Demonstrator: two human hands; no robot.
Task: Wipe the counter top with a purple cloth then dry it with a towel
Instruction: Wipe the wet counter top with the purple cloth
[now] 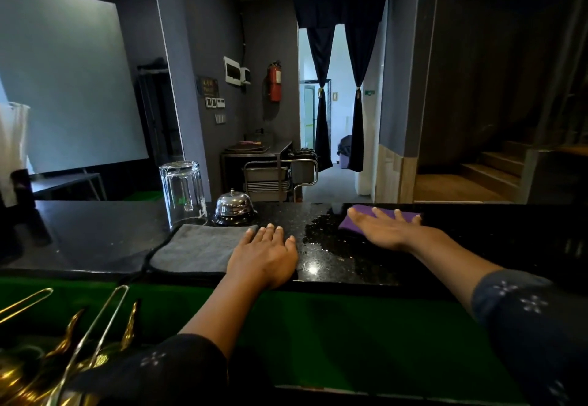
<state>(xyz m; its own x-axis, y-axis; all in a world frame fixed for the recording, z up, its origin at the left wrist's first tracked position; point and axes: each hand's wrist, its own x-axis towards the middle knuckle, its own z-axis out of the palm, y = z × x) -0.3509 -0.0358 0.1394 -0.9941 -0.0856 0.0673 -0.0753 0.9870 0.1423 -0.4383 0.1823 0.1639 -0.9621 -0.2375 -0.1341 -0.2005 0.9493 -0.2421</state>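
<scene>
Flat and spread, my right hand presses down on the purple cloth with straight fingers, nothing curled around it. My left hand lies just as flat, fingers relaxed and extended, its palm on the near right corner of the grey towel and its fingertips reaching onto bare stone.

Largest first: the black speckled counter top runs across the whole width of my view, glossy, with a wet-looking patch of droplets between my two hands and a bright spot of reflected light near its front edge. Below its near edge I see a green surface, and at the lower left of that, brass-coloured metal ware, too close and blurred to name more exactly.

On the counter the grey towel lies spread flat, left of centre. At its far left corner an upturned clear drinking glass stands rim down. Just right of the glass sits a chrome service bell on a dark base, beside the towel's far edge. The purple cloth lies near the counter's far edge, right of centre, well apart from the towel, partly covered by my hand.
</scene>
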